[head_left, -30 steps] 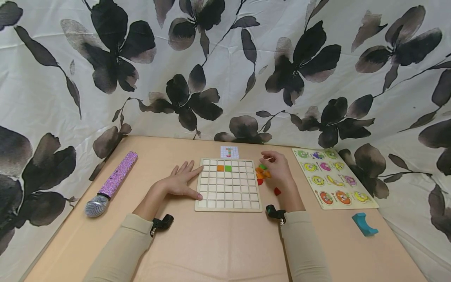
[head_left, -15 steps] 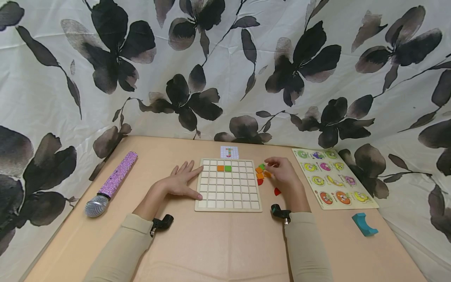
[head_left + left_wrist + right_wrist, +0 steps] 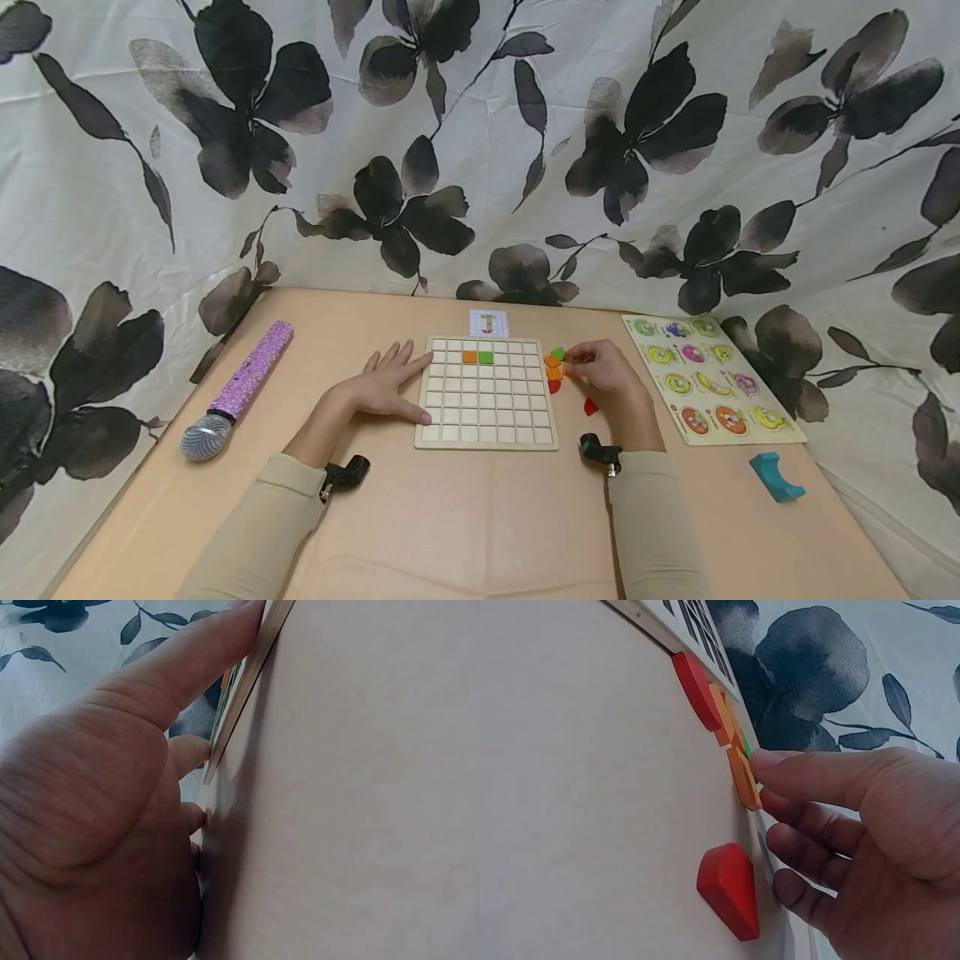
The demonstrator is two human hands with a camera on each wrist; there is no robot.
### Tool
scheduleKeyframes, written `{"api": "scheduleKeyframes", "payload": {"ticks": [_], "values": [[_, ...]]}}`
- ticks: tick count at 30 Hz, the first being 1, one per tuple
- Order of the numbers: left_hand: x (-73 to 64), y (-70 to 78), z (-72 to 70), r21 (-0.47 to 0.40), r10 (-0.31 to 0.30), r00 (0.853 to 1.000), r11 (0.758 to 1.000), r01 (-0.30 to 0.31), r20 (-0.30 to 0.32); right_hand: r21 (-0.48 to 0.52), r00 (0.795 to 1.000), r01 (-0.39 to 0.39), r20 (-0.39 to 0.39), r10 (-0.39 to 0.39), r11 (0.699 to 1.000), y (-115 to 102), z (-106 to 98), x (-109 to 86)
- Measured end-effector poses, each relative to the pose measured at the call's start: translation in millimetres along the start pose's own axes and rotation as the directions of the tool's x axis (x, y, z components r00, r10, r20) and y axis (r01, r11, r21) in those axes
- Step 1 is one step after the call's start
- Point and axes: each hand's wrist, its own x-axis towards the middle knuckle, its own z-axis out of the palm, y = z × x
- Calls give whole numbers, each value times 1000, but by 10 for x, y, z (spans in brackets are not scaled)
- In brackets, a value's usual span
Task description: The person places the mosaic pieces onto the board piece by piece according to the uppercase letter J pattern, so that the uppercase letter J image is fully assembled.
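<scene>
A pale wooden grid board (image 3: 489, 406) lies in the middle of the table, with an orange tile (image 3: 469, 357) and a green tile (image 3: 486, 358) in its second row. My left hand (image 3: 381, 387) spreads along its left side, thumb and index fingertips at the edge. Beside the right edge lie a loose green piece (image 3: 558, 354), orange pieces (image 3: 553, 374) and a red piece (image 3: 554, 387). Over these, thumb and index finger of my right hand (image 3: 606, 371) pinch at an orange block (image 3: 742, 778), partly hidden in the head view. Nearer me is a red rounded block (image 3: 729, 889).
Behind the board sits a small pattern card (image 3: 488, 323). A glittery purple microphone (image 3: 243, 383) lies at the left. To the right are a fruit picture board (image 3: 708, 379) and a blue curved block (image 3: 777, 477). A floral cloth (image 3: 480, 150) hangs behind the table.
My right hand has drawn back toward me and slightly right from over the green piece, and its fingertips have come down onto the orange block. The left hand keeps its place.
</scene>
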Motion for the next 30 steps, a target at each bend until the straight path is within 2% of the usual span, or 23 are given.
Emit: {"api": "scheduleKeyframes", "payload": {"ticks": [9, 18, 30], "values": [[-21, 24, -15, -11, -5, 1000, 1000, 5, -3, -23, 1000, -28, -2, 28, 999, -16, 5, 3], [-9, 6, -10, -11, 0, 1000, 1000, 0, -4, -59, 1000, 26, 4, -26, 998, -40, 8, 1], [3, 4, 7, -11, 12, 1000, 1000, -12, 1, -72, 1000, 23, -13, -24, 997, -25, 2, -11]]}}
